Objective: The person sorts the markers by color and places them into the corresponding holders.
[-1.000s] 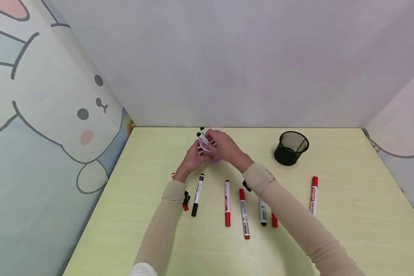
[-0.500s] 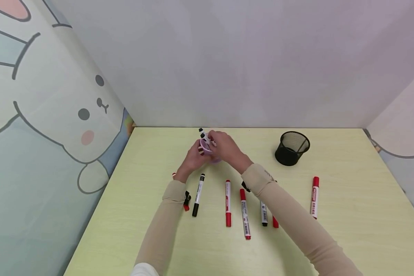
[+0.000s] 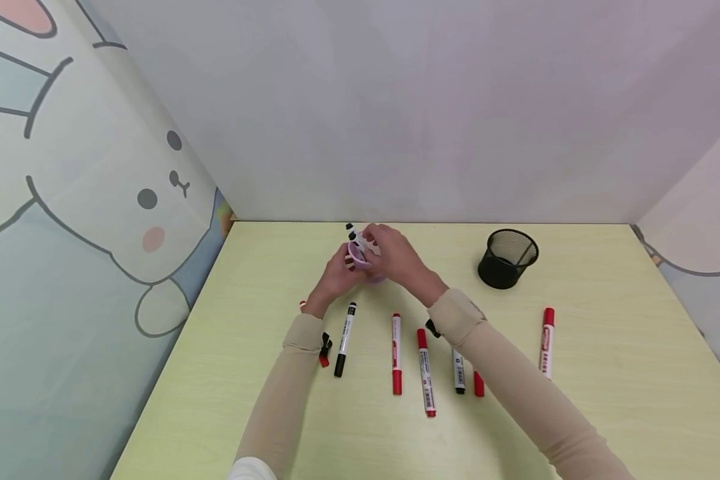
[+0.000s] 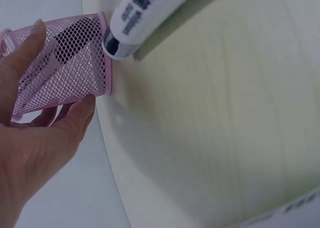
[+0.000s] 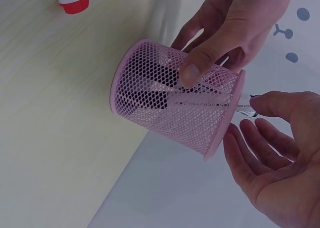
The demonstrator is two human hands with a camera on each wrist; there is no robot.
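A pink mesh pen holder [image 3: 358, 257] stands near the table's back edge. My left hand [image 3: 338, 273] grips it round the side; in the left wrist view, thumb and fingers wrap the mesh [image 4: 65, 73]. Inside it, black-ended white markers [image 5: 200, 102] show through the mesh, their black caps [image 3: 351, 233] rising above the rim in the head view. My right hand [image 3: 399, 257] is at the rim, fingers loosely bent and spread. In the right wrist view, its thumb tip overlaps one marker's upper end; whether they touch, I cannot tell.
A black mesh pen holder [image 3: 507, 259] stands at the back right. Several red and black markers lie in front, among them a black one [image 3: 345, 340], a red one [image 3: 397, 353] and another red one [image 3: 547, 343] further right. My right sleeve partly covers two markers.
A black-capped marker has gone down into the pink pen holder with my right hand. My right fingers have since loosened and drawn slightly off. My left hand keeps its hold.
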